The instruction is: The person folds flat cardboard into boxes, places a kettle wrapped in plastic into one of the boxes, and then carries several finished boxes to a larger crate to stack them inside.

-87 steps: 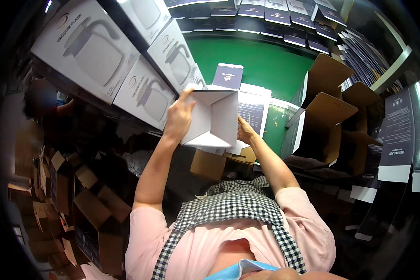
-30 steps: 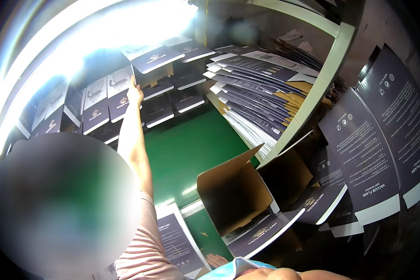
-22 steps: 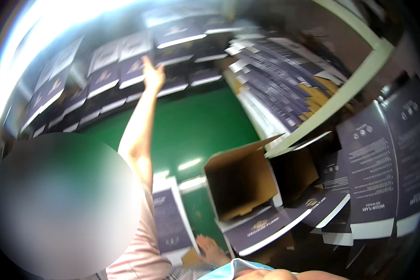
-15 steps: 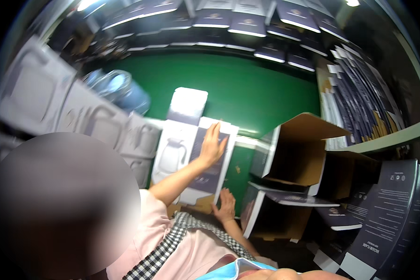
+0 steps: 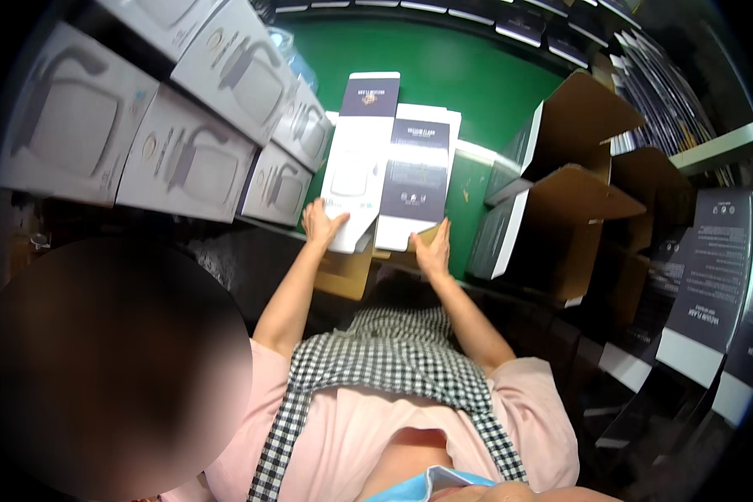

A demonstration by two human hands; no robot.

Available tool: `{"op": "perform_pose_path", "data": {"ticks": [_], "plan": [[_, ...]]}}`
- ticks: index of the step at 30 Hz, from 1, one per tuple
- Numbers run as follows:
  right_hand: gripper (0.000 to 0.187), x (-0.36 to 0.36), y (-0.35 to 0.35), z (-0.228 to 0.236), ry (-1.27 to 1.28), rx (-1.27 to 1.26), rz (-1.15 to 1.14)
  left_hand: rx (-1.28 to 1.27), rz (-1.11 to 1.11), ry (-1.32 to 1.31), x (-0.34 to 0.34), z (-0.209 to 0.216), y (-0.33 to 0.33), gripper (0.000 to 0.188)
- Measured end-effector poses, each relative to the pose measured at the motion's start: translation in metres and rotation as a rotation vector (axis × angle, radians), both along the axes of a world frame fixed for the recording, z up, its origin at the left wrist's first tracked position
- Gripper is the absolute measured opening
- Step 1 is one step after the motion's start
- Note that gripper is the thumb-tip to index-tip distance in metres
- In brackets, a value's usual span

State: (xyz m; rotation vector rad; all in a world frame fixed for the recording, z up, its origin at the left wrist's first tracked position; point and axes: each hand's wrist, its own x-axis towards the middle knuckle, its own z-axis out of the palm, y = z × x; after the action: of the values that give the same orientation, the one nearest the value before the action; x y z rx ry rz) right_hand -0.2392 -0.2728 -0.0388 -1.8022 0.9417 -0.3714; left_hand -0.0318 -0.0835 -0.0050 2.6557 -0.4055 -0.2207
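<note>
A flattened flask carton [image 5: 364,142], with white and dark purple panels, lies on the green table [image 5: 443,63]. Several flat sheets seem stacked under it, and a brown cardboard flap [image 5: 343,274] sticks out over the table's near edge. At the carton's near left edge, my left hand [image 5: 322,222] grips it with the thumb on top. My right hand [image 5: 432,249] pinches the near right corner of the dark panel, its fingers along the side. Part of the fingers of both hands is hidden by the cardboard.
On the left, printed white flask boxes [image 5: 188,163] are stacked. Opened cartons [image 5: 552,230] with brown insides stand to the right. Flat cartons [image 5: 665,96] fill a shelf at far right, and more dark ones [image 5: 703,276] lean below. A clear bluish plastic bag [image 5: 297,63] sits behind the boxes.
My left hand has left the dark panel for the carton's near left edge. My right hand now holds the near right corner. The whole view has shifted, and another opened carton stands upright at right.
</note>
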Motion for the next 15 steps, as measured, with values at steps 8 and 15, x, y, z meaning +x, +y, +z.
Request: {"op": "perform_pose_path", "data": {"ticks": [8, 15], "plan": [[0.137, -0.042, -0.001, 0.164, 0.481, -0.466, 0.687, -0.860, -0.148, 0.645, 0.024, 0.127, 0.024, 0.052], [0.073, -0.038, 0.033, 0.202, -0.036, -0.989, 0.919, -1.091, -0.185, 0.760, 0.025, 0.175, 0.031, 0.051]]}}
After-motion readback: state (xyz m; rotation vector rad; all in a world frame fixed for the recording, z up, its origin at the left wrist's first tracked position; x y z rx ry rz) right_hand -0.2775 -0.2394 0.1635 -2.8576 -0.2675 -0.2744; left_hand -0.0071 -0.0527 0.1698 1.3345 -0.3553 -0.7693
